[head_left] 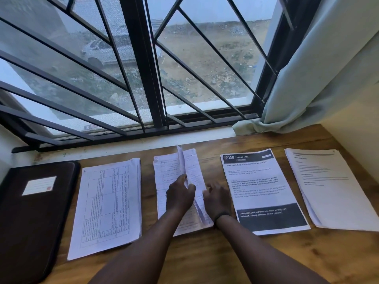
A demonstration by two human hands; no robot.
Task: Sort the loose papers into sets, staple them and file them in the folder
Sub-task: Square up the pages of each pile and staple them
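Head view: left hand (180, 193) lifts handwritten sheets (191, 171).

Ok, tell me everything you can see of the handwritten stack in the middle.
The handwritten stack is a pile of white sheets covered in faint pen writing, too small to read. It lies flat on the wooden table, between the sheets printed with tables and the sheet headed 2939. Its upper sheets are lifted and stand on edge. The left hand pinches them, fingers curled round the edge; the right hand rests on the stack's right side.
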